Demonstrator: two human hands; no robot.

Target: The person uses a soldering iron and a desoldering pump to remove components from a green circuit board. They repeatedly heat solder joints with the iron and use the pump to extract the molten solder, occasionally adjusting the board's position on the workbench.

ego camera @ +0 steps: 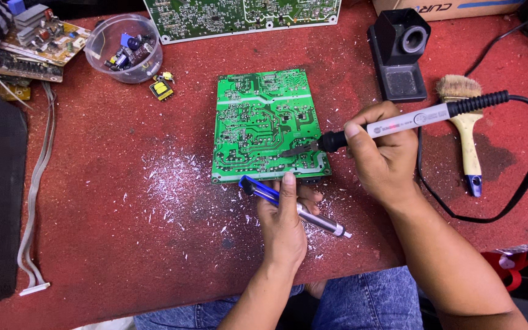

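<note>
A green circuit board [258, 122] lies solder side up in the middle of the red mat [123, 201]. My right hand [383, 156] grips a white and black soldering iron [423, 116], its tip touching the board's lower right area. My left hand [285, 223] sits at the board's near edge, holding a blue and silver desoldering pump [294, 208], with the index finger pressed against the board's edge.
A clear bowl of small parts [123, 47] and a yellow component [161, 88] lie at the back left. Other boards [239, 17] are at the back. A black iron stand [398, 55], a brush [465, 122] and the iron's black cable [520, 183] sit at right. White solder flecks litter the mat.
</note>
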